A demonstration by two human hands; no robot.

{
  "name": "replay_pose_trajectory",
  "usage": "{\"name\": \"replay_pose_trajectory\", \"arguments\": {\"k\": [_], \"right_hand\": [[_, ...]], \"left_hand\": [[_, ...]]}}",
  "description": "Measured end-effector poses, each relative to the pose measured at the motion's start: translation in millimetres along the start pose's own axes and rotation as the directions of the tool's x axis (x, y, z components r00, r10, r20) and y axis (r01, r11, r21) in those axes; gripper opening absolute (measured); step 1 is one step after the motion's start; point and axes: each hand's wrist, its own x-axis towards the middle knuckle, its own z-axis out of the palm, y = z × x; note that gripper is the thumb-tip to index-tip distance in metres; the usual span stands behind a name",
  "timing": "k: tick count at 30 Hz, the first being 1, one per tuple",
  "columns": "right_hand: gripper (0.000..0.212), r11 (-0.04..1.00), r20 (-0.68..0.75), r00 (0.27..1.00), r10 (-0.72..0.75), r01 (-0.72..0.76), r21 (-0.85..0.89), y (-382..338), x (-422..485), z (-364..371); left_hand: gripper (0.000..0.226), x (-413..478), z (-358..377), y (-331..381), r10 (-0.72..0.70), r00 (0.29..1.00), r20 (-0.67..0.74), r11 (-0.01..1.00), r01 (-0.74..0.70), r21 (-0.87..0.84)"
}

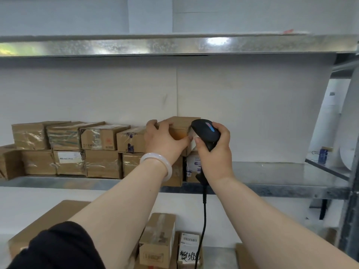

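The step in hand is judged to be the scanning of a parcel. A small cardboard box [179, 124], set on top of the stack at the right end of the row of boxes [77, 148] on the metal shelf [272, 171], is steadied while a black barcode scanner [204, 131] is held to its near right corner. The box is gripped by the left hand [163, 140], with the fingers curled over its top and the thumb stretched along the near face toward a white label [192, 142]. The scanner is held in the right hand [215, 152], the fingers and thumb wrapped round its handle. Its head is tipped down and to the left, just beside the label. Whether the trigger is pressed cannot be told. Both forearms are raised and stretched forward to the shelf, converging on the box, and a pale bangle [161, 162] is worn at the left wrist. The cable [203, 220] hangs from the handle toward the parcels [157, 243] on the lower level. The next move is thought to call for the scanner's window to be squared to the label at a readable stand-off, with the box kept still in the left grip so that it is not pushed off the stack.
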Motion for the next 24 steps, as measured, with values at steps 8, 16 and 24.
{"name": "replay_pose_trajectory", "arguments": {"k": [8,16,24], "right_hand": [[0.051,0.995,-0.035,0.998,0.055,-0.052,0.080,-4,-16,-39],[0.053,0.978,-0.027,0.997,0.067,-0.061,0.198,-9,-50,-89],[0.054,0.978,-0.048,0.998,0.051,-0.040,0.202,-16,-96,-136]], "left_hand": [[0.067,-49,-3,19,0.042,0.995,-0.090,0.987,-0.055,-0.150],[0.063,-123,19,41,-0.077,0.984,-0.161,0.951,0.024,-0.310],[0.055,-197,47,44,-0.165,0.986,0.013,0.887,0.154,-0.435]]}}
